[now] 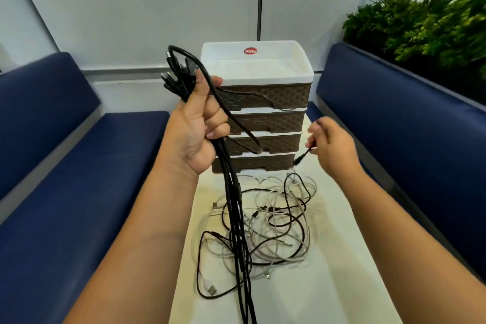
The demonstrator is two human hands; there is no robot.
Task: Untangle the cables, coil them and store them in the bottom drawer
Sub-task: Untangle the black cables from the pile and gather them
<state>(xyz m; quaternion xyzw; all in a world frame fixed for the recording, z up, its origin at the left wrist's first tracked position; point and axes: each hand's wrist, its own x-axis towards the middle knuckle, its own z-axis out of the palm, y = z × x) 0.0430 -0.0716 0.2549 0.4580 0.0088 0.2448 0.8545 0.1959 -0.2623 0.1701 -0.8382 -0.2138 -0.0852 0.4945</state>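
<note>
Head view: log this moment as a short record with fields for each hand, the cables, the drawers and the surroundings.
left hand: left hand grips a bundle of black cables, raised, hanging to the table
right hand: right hand pinches a black cable end
loose cables: tangled pile of black and white cables on the white table
drawers: drawer unit; bottom drawer closed
surroundings: blue benches both sides; plants at right

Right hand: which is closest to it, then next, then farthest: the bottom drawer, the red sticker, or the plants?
1. Bottom drawer, just left of the right hand.
2. Red sticker, up on the white top tray.
3. Plants, far back right.
</note>
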